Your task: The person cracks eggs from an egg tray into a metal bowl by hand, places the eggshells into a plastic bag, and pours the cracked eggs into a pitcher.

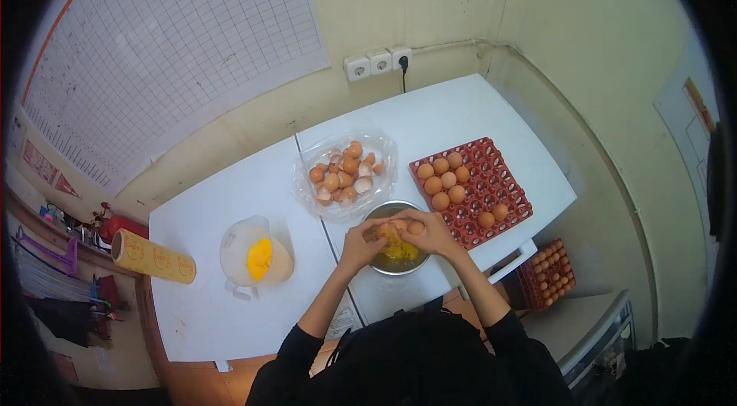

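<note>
Over a metal bowl [411,267], my left hand [361,243] and my right hand [436,232] come together with bent fingers around a cracked egg [397,225]. Brown shell shows between the fingertips of both hands. Below them, yellow egg [399,251] lies in the bowl. Just behind the bowl, a clear plastic bag [305,189] holds several broken eggshells [347,179]. To the right, a red egg tray [491,176] carries several whole brown eggs [434,186], mostly in its left part.
A translucent pitcher [236,246] with yellow contents stands left of the bowl. Beyond it, a roll of wrap [153,256] lies at the left edge of the white table [215,329]. More eggs sit in a lower tray [549,274] at right. Wall sockets [379,62] are behind.
</note>
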A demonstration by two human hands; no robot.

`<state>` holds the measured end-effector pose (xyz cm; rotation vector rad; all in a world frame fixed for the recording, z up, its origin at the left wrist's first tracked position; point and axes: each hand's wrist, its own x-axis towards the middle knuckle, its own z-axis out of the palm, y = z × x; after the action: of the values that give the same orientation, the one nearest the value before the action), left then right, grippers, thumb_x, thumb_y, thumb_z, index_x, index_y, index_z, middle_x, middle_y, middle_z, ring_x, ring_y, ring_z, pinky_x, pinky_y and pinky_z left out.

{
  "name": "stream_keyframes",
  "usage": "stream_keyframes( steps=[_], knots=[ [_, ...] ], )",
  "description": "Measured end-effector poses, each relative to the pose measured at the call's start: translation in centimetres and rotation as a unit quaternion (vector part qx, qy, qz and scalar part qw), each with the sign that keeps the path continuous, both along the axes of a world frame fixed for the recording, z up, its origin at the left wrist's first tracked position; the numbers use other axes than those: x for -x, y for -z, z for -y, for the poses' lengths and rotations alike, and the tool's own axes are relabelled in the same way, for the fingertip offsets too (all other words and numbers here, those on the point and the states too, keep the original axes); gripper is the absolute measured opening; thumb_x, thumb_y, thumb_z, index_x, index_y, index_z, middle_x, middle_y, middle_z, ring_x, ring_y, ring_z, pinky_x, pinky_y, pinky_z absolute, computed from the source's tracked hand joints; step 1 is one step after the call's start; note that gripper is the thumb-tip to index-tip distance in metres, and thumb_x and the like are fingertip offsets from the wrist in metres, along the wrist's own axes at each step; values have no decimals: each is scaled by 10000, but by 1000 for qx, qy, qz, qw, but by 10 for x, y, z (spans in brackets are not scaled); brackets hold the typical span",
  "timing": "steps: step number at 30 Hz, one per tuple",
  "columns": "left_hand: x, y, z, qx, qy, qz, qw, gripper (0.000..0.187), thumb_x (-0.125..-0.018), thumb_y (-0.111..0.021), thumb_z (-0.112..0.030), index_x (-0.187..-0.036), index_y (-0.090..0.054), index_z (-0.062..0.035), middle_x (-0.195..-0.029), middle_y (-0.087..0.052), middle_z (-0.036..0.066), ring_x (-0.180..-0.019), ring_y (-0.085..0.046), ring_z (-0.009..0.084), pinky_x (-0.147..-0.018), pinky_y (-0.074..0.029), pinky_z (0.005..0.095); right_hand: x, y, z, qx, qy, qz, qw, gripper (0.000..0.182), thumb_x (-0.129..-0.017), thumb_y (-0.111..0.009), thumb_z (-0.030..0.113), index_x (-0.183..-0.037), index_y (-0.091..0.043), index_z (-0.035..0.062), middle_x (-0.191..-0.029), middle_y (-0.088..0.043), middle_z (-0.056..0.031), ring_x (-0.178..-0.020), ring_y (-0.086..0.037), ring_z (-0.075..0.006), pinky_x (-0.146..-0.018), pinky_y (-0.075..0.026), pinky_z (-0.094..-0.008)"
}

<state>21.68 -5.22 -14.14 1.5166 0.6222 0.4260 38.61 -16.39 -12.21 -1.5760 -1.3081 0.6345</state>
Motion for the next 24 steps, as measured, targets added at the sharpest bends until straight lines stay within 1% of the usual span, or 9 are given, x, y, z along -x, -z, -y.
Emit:
stream_keyframes(
  steps=[3,5,6,8,12,14,18,20,24],
  knots=[
    [5,-8,-2,-30,23,-41,998,457,-803,-640,20,-1252,-590,-52,-1084,-630,98,-925,-645,143,-775,-543,246,-3,-2,2,-15,-15,25,999,350,-757,-691,169,-1094,-656,82,-985,-684,-147,-883,-676,-305,-793,-529,-348],
    [8,-16,-2,-216,36,-7,976,513,-771,-628,48,-1265,-594,-85,-1096,-624,114,-957,-646,185,-793,-538,273,-8,-4,2,-88,-53,99,990,372,-764,-671,142,-1134,-653,105,-981,-675,-140,-849,-671,-314,-759,-541,-354],
    [9,-23,-3,-218,35,-7,975,513,-771,-628,48,-1265,-594,-85,-1096,-624,114,-957,-646,185,-793,-538,273,-8,-11,4,-89,-53,99,990,372,-764,-671,142,-1134,-653,105,-981,-675,-140,-849,-671,-314,-759,-541,-354],
    [10,-36,-4,-346,60,4,936,541,-762,-596,74,-1273,-591,-104,-1091,-611,124,-965,-643,243,-803,-531,307,-8,-26,11,-43,-68,154,985,380,-779,-664,140,-1158,-646,123,-949,-651,-132,-795,-660,-319,-698,-548,-365],
    [8,-52,-2,-387,58,15,920,557,-759,-567,98,-1280,-578,-100,-1122,-583,141,-938,-637,290,-808,-525,339,-6,-45,18,-29,-56,223,973,394,-787,-680,160,-1178,-636,134,-914,-623,-127,-745,-649,-315,-646,-543,-371],
    [6,-52,0,-457,34,20,888,568,-756,-564,106,-1285,-561,-102,-1146,-568,139,-940,-630,290,-811,-526,352,-4,-43,21,-53,-25,237,970,390,-796,-695,180,-1180,-634,150,-832,-580,-95,-725,-623,-283,-621,-517,-362],
    [1,-46,1,-473,55,25,879,570,-749,-570,112,-1280,-552,-94,-1145,-560,151,-963,-621,301,-821,-523,359,-1,-31,23,-33,-2,221,975,379,-803,-706,215,-1167,-628,141,-844,-586,-97,-735,-624,-283,-621,-516,-365],
    [1,-55,10,-514,20,38,857,577,-735,-571,122,-1274,-550,-82,-1133,-555,169,-987,-610,313,-830,-520,365,4,-33,24,-66,25,213,974,389,-803,-716,248,-1164,-621,137,-864,-585,-97,-744,-622,-292,-635,-517,-375],
    [-1,-57,17,-511,7,28,859,578,-728,-565,129,-1269,-549,-73,-1129,-548,182,-1007,-600,327,-841,-516,369,9,-33,27,-66,48,205,975,387,-805,-718,266,-1153,-616,130,-875,-580,-97,-763,-622,-299,-646,-515,-376]
  ],
)
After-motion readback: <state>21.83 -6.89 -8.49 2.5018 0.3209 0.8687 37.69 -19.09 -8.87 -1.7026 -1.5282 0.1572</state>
